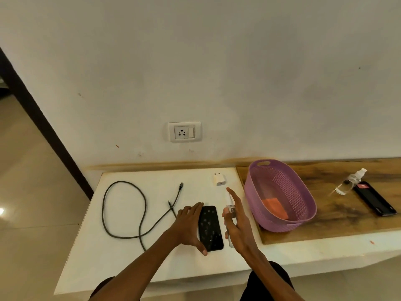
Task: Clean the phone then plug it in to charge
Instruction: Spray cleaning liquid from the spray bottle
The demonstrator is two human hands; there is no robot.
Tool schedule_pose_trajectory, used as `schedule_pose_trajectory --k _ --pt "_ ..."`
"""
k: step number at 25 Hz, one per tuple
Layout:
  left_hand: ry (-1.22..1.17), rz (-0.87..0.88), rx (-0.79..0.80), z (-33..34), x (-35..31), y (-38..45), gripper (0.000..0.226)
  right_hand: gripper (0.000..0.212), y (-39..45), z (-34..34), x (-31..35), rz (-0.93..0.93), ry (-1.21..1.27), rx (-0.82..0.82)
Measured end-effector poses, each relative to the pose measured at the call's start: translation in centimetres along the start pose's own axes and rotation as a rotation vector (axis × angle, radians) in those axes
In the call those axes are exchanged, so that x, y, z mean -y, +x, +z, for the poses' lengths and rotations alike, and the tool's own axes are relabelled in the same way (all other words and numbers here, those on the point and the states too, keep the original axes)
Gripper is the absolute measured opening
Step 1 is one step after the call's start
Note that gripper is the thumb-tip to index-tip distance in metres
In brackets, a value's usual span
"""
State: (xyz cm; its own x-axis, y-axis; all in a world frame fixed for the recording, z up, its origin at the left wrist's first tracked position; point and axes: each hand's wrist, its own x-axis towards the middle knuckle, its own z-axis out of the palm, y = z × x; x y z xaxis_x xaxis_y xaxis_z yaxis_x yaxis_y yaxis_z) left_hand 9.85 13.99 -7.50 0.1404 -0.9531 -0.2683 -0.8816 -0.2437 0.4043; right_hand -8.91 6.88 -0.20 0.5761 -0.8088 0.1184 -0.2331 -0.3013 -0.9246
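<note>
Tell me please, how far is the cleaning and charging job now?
Early stage. The phone lies spotted with droplets or smudges; the left hand steadies it while the right hand holds a spray bottle. Left: wiping, perhaps with the orange cloth, then connecting cable, adapter and wall socket.

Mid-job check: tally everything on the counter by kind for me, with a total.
Phones: 2, a spotted phone under the left hand and a second phone
Spray bottles: 2, one in the right hand, one lying
Cable: 1
Charger plug: 1
Basket: 1
Orange cloth: 1
Total: 8
</note>
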Motion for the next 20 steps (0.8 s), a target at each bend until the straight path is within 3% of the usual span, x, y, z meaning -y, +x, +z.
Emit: schedule_pose_trajectory --k 10,16,20 --pt "0.002 -0.007 0.004 0.1 -0.2 -0.4 0.161 0.069 0.2 -0.4 -3.8 0.012 -0.435 0.044" --pt "0.015 -0.033 0.016 -0.1 -0.6 -0.5 0.160 0.058 0.1 -0.8 -4.9 0.063 -0.562 0.014" --pt "0.029 -0.052 0.027 -0.2 -0.6 -0.6 0.158 0.041 0.5 -1.5 -5.5 0.120 -0.780 0.121"
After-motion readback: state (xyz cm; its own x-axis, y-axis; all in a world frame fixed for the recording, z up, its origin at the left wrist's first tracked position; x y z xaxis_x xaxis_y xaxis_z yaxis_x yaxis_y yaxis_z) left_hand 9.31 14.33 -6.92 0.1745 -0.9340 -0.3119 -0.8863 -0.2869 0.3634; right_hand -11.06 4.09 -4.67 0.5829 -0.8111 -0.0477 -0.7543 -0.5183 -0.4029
